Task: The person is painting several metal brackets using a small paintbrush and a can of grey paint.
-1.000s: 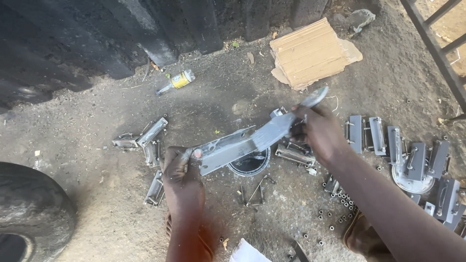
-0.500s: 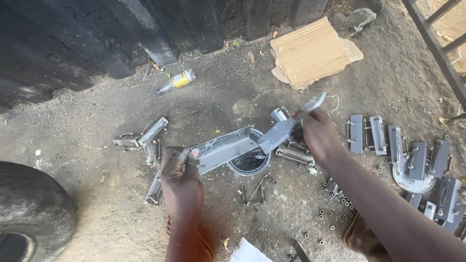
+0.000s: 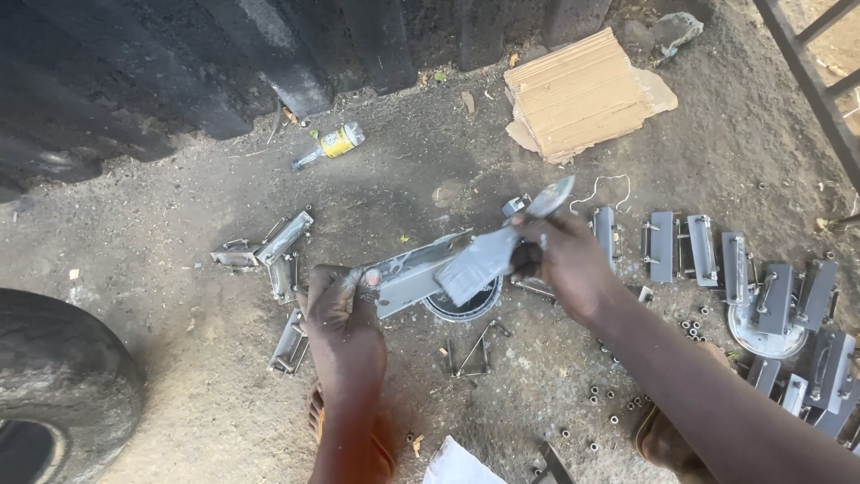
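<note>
1. Grey-painted metal bracket (image 3: 414, 276), held above the dirt floor (image 3: 179, 358); left hand (image 3: 343, 309) is clamped round its left end.
2. Looks stiff, fairly heavy, likely slick with wet paint; best held by the ends.
3. Right hand (image 3: 563, 260) grips a paintbrush (image 3: 488, 255) laid on its right end.

Grey metal bracket (image 3: 408, 278) held level, silver-coated paintbrush (image 3: 488, 255) bristles resting on it
</note>
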